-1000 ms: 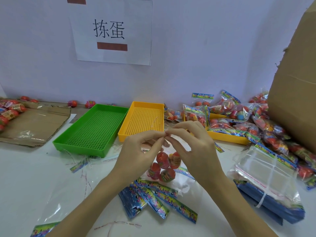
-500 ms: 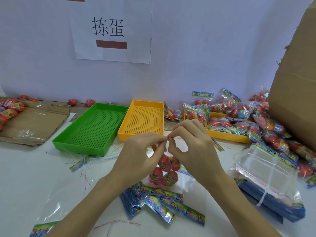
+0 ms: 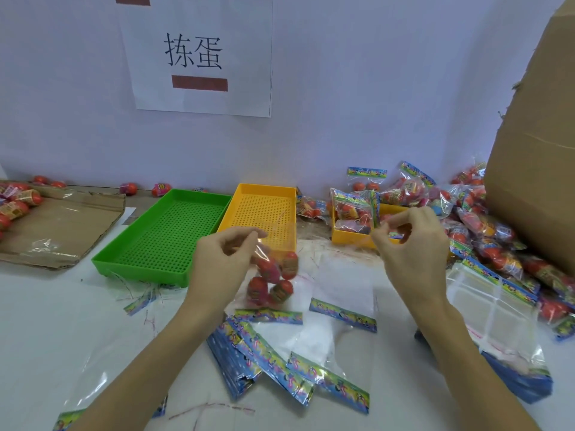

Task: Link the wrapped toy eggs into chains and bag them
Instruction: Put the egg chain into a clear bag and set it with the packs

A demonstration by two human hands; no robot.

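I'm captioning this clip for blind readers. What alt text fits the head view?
The left hand pinches the top of a hanging cluster of wrapped toy eggs above a white table; the right hand, fingers curled, is raised apart. Behind stand a green tray and a yellow tray.

Cluster of four red wrapped toy eggs (image 3: 273, 279) being held aloft by clear wrapper top, hanging, slightly blurred, above empty clear bags (image 3: 339, 293) lying flat on table.

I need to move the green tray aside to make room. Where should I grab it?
Take the green tray by its raised near rim, coming from the front. It is shallow, holds nothing, and that edge faces you; the yellow tray blocks its right side.
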